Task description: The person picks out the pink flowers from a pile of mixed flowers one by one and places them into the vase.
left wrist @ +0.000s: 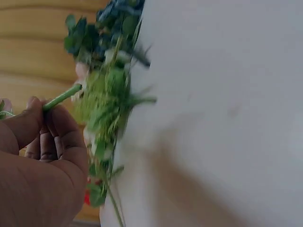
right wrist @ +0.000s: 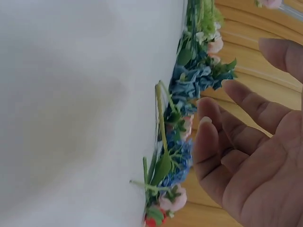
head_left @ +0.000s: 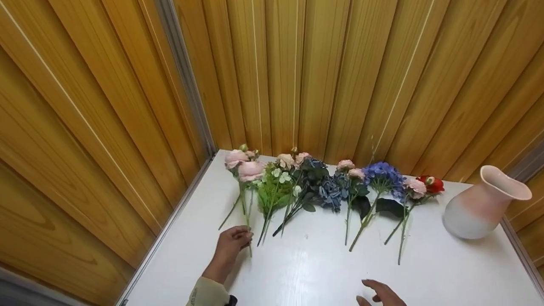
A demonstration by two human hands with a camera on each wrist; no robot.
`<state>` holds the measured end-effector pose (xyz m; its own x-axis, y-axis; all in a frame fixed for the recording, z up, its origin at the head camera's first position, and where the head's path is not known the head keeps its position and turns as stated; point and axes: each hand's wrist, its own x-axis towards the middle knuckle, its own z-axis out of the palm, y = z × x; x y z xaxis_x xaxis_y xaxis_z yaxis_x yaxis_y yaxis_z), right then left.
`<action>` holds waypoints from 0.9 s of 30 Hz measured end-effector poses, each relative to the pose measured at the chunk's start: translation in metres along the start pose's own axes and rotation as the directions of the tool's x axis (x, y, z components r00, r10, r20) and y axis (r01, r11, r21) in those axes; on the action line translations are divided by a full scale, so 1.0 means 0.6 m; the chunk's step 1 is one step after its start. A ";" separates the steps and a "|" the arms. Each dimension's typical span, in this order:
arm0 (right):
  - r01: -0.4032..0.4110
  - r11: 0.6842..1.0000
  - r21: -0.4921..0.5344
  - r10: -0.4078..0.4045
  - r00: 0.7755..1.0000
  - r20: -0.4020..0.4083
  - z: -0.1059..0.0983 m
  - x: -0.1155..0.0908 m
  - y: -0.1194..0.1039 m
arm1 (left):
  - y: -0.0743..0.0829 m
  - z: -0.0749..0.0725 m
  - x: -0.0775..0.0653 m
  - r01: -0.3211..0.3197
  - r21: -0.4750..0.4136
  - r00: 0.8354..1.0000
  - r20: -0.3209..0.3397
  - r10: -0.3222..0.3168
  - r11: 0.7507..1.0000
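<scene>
My left hand (head_left: 230,246) pinches the green stem of a pink peony (head_left: 250,171) between thumb and fingers at the table's left side. In the left wrist view the cut end of that stem (left wrist: 64,97) sticks out past the fingertips. Another pink peony (head_left: 236,157) is beside its bloom. Low in the head view, right of the middle, is my right hand (head_left: 384,294), with nothing in it. From the right wrist its fingers (right wrist: 258,111) appear relaxed and apart, the flower row behind them.
Along the white table's (head_left: 306,272) back lie green sprigs with white blossoms (head_left: 274,187), dark blue flowers (head_left: 331,193), a blue hydrangea (head_left: 382,175), small pink flowers (head_left: 356,173) and a red rose (head_left: 434,185). A pink-and-white vase (head_left: 476,212) stands at right. Wooden walls (head_left: 323,85) border the table.
</scene>
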<state>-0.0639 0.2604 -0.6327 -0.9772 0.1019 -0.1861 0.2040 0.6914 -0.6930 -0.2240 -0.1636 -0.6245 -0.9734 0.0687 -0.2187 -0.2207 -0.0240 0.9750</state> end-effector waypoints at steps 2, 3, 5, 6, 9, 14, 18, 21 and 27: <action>-0.063 0.998 0.013 0.063 0.998 0.018 -0.009 0.004 -0.030 | -0.005 0.039 -0.017 -0.006 0.005 0.997 0.083 0.006 1.000; -0.068 0.997 0.019 0.068 0.998 0.018 -0.011 0.005 -0.041 | -0.006 0.059 -0.025 -0.006 0.003 0.993 0.115 0.006 1.000; -0.083 0.996 0.036 0.081 0.996 0.039 -0.016 0.009 -0.060 | -0.007 0.094 -0.041 -0.002 -0.007 0.985 0.172 0.003 1.000; -0.087 0.995 0.049 0.085 0.995 0.047 -0.017 0.011 -0.069 | -0.006 0.110 -0.050 0.004 -0.013 0.980 0.199 -0.001 1.000; -0.105 0.988 0.109 0.099 0.993 0.064 -0.018 0.013 -0.093 | -0.004 0.154 -0.076 0.022 -0.034 0.965 0.261 -0.013 0.999; -0.092 0.978 0.188 0.085 0.995 0.044 -0.017 0.019 -0.127 | 0.003 0.209 -0.111 0.057 -0.051 0.943 0.330 -0.037 0.997; -0.081 0.960 0.269 0.080 0.997 0.017 -0.022 0.019 -0.146 | 0.007 0.236 -0.132 0.074 -0.045 0.928 0.368 -0.053 0.996; -0.098 0.945 0.313 0.102 0.995 0.003 -0.029 0.013 -0.154 | 0.006 0.248 -0.144 0.094 -0.042 0.921 0.382 -0.071 0.995; -0.089 0.933 0.347 0.106 0.994 -0.029 -0.043 0.001 -0.162 | -0.005 0.265 -0.155 0.089 -0.022 0.926 0.370 -0.074 0.996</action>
<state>-0.0855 0.2116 -0.5477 -0.9514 0.1950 -0.2383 0.2980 0.3879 -0.8722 -0.1228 -0.0114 -0.6007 -0.8620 0.4348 -0.2607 -0.3075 -0.0396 0.9507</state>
